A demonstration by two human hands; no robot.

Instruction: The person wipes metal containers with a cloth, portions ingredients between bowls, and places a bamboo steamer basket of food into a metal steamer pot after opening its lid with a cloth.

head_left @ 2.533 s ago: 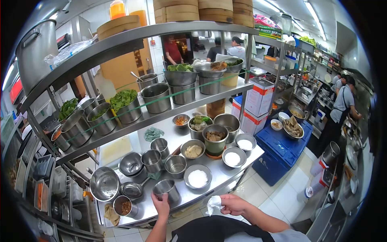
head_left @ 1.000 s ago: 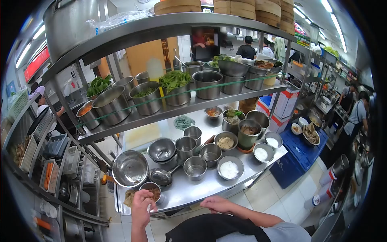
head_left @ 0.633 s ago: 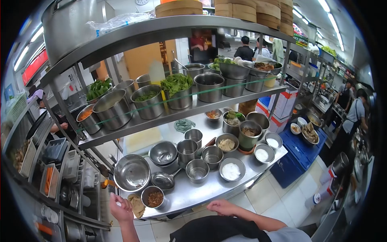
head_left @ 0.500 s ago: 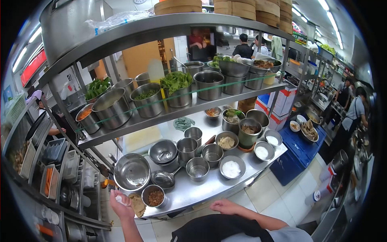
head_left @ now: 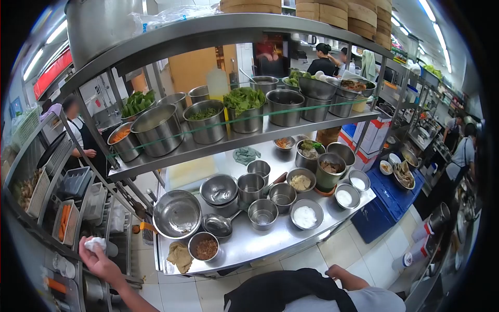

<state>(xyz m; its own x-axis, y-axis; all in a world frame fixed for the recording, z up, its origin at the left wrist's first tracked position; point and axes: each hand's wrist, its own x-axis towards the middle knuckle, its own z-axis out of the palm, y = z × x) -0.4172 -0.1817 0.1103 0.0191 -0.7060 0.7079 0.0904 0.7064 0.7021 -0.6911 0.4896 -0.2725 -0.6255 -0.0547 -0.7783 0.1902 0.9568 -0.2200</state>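
My left hand [head_left: 100, 262] is stretched out to the left, closed around a crumpled white thing [head_left: 95, 243], beside the side racks. My right hand [head_left: 335, 271] hangs near my body at the table's front edge, and its fingers are too hidden to read. On the steel table [head_left: 249, 242] a tan cloth [head_left: 179, 256] lies at the front left corner, next to a pot of brown bits [head_left: 204, 246]. Behind these stand a large steel bowl [head_left: 177, 213], a ladle [head_left: 217, 225] and a bowl of white powder [head_left: 306, 215].
Above the table, a steel shelf [head_left: 228, 141] carries pots of greens [head_left: 244, 112]. Side racks [head_left: 78, 234] at left hold carrots [head_left: 65, 222]. A blue container [head_left: 387, 205] stands at right. People are at the left [head_left: 78, 132], back [head_left: 323, 63] and right [head_left: 460, 151].
My left hand has moved left, away from the tan cloth, with the white thing still in it. My right hand has drawn back to the right. The view has shifted, and a person at left shows more.
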